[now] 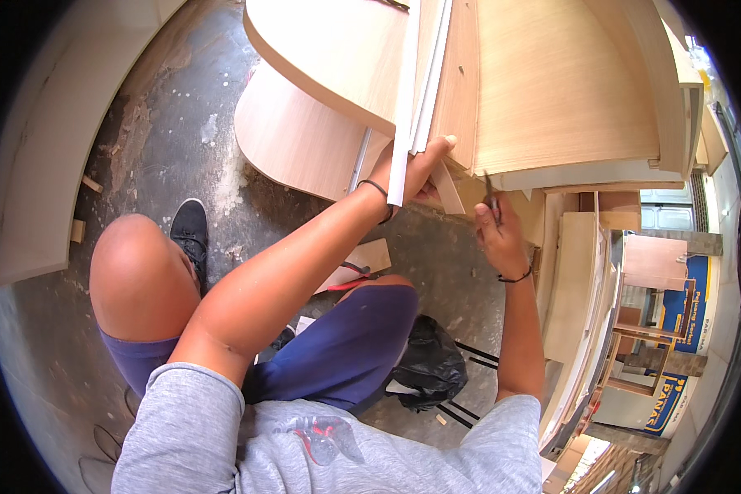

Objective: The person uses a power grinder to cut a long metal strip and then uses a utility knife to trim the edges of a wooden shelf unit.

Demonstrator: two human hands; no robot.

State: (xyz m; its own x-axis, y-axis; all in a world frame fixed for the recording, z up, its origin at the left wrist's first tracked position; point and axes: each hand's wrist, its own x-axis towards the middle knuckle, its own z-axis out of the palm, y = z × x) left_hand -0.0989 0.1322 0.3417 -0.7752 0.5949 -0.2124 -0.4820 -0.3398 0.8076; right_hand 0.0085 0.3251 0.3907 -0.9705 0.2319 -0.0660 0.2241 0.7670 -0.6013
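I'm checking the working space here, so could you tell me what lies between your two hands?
In the head view, a short pale wooden strip slants down between the left hand and the right hand; behind it is the wood panel's edge.

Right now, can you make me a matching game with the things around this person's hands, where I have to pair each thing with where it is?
Things:
1. long white edging strips
2. thin dark hand tool
3. crumpled black plastic bag
4. black canvas shoe

Places:
A. on the stained concrete floor, beside the bare knee
B. gripped by the left hand against the pale wooden panel
C. on the floor by the blue shorts
D. pinched in the right hand

Pairs: 1-B, 2-D, 3-C, 4-A
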